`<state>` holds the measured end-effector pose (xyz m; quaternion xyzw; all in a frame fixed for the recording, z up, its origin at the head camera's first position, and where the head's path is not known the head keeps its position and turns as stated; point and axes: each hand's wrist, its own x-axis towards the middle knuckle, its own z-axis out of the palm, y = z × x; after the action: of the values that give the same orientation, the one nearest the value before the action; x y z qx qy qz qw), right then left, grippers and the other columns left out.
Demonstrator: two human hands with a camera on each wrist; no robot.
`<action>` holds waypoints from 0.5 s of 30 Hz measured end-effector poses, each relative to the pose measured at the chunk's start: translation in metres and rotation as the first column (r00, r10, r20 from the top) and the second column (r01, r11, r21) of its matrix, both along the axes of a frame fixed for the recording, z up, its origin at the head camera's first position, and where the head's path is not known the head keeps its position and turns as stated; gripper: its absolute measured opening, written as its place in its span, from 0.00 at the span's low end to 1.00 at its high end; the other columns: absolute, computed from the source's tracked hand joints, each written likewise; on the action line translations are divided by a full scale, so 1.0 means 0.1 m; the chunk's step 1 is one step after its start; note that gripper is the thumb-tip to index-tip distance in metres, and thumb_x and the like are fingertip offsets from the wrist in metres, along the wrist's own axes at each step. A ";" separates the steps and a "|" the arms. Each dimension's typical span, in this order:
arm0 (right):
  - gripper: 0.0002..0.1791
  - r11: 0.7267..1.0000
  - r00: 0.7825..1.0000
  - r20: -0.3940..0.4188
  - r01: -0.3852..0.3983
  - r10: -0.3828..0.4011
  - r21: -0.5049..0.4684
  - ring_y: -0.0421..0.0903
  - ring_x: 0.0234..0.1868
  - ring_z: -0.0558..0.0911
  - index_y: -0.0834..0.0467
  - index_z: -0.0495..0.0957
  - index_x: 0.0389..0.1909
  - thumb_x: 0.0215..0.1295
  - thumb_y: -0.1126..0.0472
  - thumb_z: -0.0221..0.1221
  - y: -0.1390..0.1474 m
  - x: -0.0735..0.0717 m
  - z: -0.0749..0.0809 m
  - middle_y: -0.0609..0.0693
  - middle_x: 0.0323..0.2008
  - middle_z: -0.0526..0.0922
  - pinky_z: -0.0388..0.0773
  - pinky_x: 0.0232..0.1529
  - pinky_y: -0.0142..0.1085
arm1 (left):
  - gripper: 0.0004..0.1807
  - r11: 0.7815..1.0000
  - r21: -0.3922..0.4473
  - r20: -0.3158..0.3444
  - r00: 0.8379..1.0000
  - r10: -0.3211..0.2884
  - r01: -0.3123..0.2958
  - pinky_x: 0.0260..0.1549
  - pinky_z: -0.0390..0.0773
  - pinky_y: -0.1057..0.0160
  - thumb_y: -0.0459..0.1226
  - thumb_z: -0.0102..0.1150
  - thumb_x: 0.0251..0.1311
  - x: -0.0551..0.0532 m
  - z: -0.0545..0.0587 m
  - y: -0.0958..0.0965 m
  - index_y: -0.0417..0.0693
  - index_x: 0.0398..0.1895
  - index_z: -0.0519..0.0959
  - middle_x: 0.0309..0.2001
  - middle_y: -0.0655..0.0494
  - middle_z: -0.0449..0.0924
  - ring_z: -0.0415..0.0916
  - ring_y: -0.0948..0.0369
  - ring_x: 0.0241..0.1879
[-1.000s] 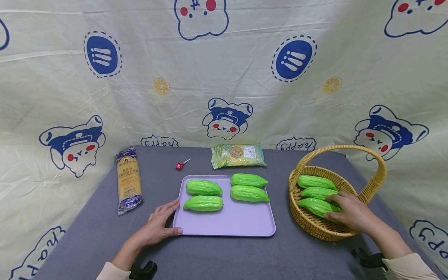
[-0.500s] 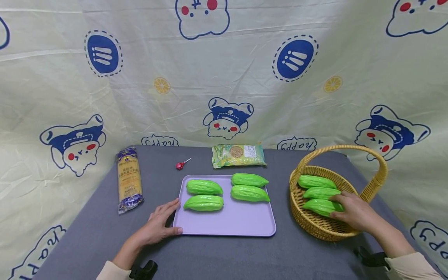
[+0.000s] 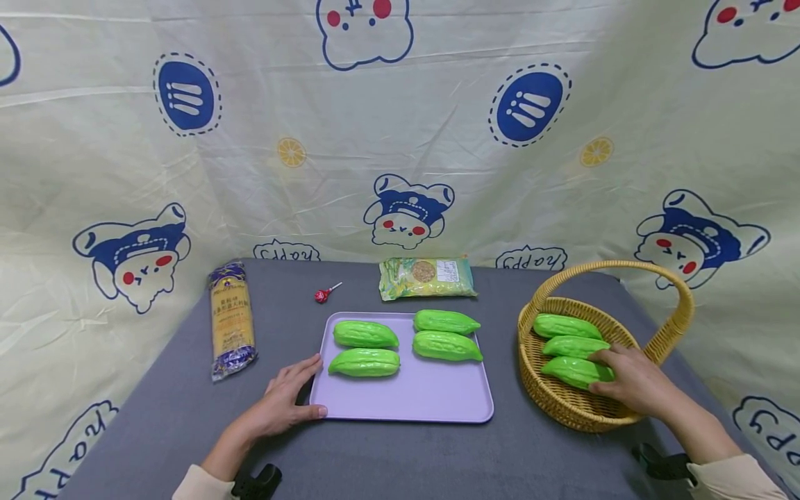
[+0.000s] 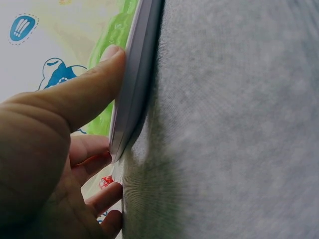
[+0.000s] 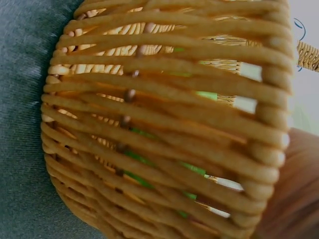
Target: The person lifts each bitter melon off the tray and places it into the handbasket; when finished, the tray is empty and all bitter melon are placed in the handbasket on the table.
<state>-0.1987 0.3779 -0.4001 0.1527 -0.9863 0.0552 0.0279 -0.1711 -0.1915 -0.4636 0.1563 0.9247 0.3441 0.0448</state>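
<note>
My right hand (image 3: 631, 378) reaches into a wicker basket (image 3: 556, 410) and grips the right end of the nearest green bitter melon (image 3: 575, 371), thumb on its near side. Behind it in the basket lie two more bitter melons, a middle one (image 3: 571, 346) and a far one (image 3: 565, 325). In the right wrist view the basket's woven wall (image 5: 164, 109) hides most of the hand. My left hand (image 3: 284, 399) touches the near left corner of a lilac tray (image 3: 406, 399) with fingers spread. Several bitter melons lie on the tray in two pairs, left (image 3: 364, 362) and right (image 3: 446, 346).
A bag of pasta (image 3: 231, 321) lies at the left of the grey table (image 3: 400, 458). Behind the tray are a red lollipop (image 3: 321, 296) and a green-yellow packet (image 3: 428, 279). The basket's tall handle (image 3: 678, 312) arches over it. A printed cloth hangs at the back.
My right hand and the nearest bitter melon have shifted slightly right inside the basket, mostly in the first half second. The left hand and the tray stay in place.
</note>
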 end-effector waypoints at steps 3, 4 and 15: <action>0.27 1.000 1.000 0.000 0.004 -0.004 -0.001 0.56 0.37 0.77 0.62 0.79 0.45 0.45 0.51 0.71 0.00 0.00 0.01 0.56 0.37 0.80 0.72 0.36 0.51 | 0.46 1.000 -0.001 0.003 1.000 0.000 0.000 0.58 0.54 0.35 0.50 0.68 0.48 0.00 0.00 0.00 0.43 0.69 0.62 0.72 0.47 0.56 0.55 0.43 0.66; 0.27 1.000 1.000 -0.001 0.005 -0.005 -0.002 0.57 0.38 0.77 0.62 0.79 0.45 0.45 0.51 0.71 0.00 0.00 0.01 0.56 0.37 0.80 0.72 0.37 0.52 | 0.46 1.000 -0.002 0.005 1.000 0.000 0.000 0.58 0.54 0.35 0.50 0.68 0.48 0.00 0.00 0.00 0.43 0.69 0.61 0.72 0.47 0.56 0.55 0.43 0.66; 0.29 0.999 1.000 -0.032 -0.001 0.000 -0.033 0.62 0.43 0.76 0.63 0.78 0.48 0.47 0.50 0.69 -0.11 0.03 0.10 0.62 0.43 0.80 0.71 0.41 0.56 | 0.46 1.000 -0.002 0.026 1.000 0.004 -0.004 0.59 0.52 0.34 0.51 0.68 0.49 0.00 0.02 -0.01 0.45 0.70 0.61 0.73 0.48 0.55 0.53 0.42 0.67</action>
<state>-0.1957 0.3673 -0.3905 0.1535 -0.9847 0.0690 0.0459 -0.1708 -0.1922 -0.4620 0.1500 0.9248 0.3452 0.0564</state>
